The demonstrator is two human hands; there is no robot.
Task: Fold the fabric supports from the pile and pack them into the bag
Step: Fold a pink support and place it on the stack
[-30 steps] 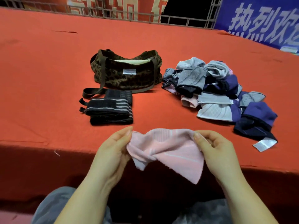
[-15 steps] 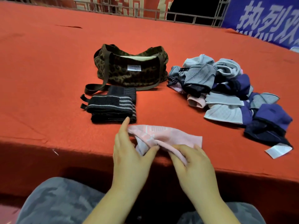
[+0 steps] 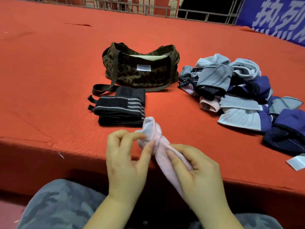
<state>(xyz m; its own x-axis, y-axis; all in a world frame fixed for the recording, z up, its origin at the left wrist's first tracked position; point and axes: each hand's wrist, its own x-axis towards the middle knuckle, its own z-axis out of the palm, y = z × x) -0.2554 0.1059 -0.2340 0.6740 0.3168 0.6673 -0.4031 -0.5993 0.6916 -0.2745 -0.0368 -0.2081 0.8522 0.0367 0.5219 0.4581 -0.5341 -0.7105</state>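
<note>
A pink fabric support (image 3: 158, 146) is bunched into a narrow twisted roll at the table's front edge. My left hand (image 3: 127, 162) pinches its upper end between thumb and fingertips. My right hand (image 3: 196, 172) grips its lower part, which runs under the palm. Behind them lies a folded black striped support (image 3: 118, 109). The leopard-print bag (image 3: 142, 70) stands open farther back. The pile of grey, purple and pink supports (image 3: 239, 90) lies to the right.
A red cloth covers the table (image 3: 49, 80), whose front edge runs just below my hands. A white label (image 3: 297, 162) lies at the far right. My knees in grey camouflage trousers (image 3: 57, 204) are below. A metal railing (image 3: 181, 12) lines the back.
The pink support, first held spread in the air between both hands, then laid flat on the table, is now gathered into a narrow twisted roll. The view has moved closer.
</note>
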